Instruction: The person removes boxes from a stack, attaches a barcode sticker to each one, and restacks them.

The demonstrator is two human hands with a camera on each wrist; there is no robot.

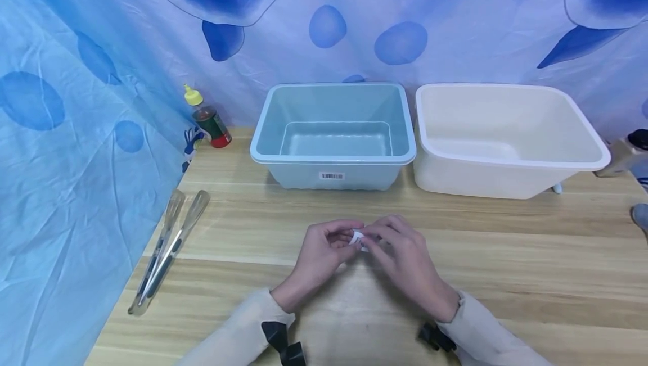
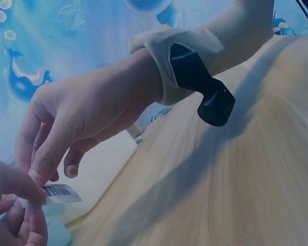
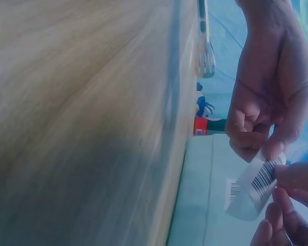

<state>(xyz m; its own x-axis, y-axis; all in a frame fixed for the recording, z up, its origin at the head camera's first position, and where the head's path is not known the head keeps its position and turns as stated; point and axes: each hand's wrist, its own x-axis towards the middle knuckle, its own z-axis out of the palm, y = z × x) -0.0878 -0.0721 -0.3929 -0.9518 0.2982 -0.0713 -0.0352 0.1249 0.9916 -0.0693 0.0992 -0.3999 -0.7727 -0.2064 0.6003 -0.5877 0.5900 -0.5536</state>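
— What do I have in the hands right now?

— A small white barcode sticker (image 1: pixel 357 238), held just above the table (image 1: pixel 506 253), in front of the blue tub (image 1: pixel 334 135). My left hand (image 1: pixel 324 256) pinches one end between thumb and forefinger; my right hand (image 1: pixel 405 259) pinches the other end, fingers curled in on it. So both grips are closed on the same little slip.

— How does it look up close?

— In the right wrist view the barcode sticker (image 3: pixel 256 187) is a thin white rectangle, slightly bent, with black bars printed across one part and a blank stretch beside them. The left wrist view shows the same bars (image 2: pixel 56 192) with a row of tiny digits beneath, too small for me to read.

— Any other writing about?

— A second barcode label (image 1: pixel 332 176) sits on the blue tub's front wall; its digits are unreadable too. The white tub (image 1: pixel 506 147) stands just beside the blue one. A bottle (image 1: pixel 208 120) with a yellow cap and a red-green label stands by the curtain, print illegible. Tongs (image 1: pixel 167 248) lie to my left.
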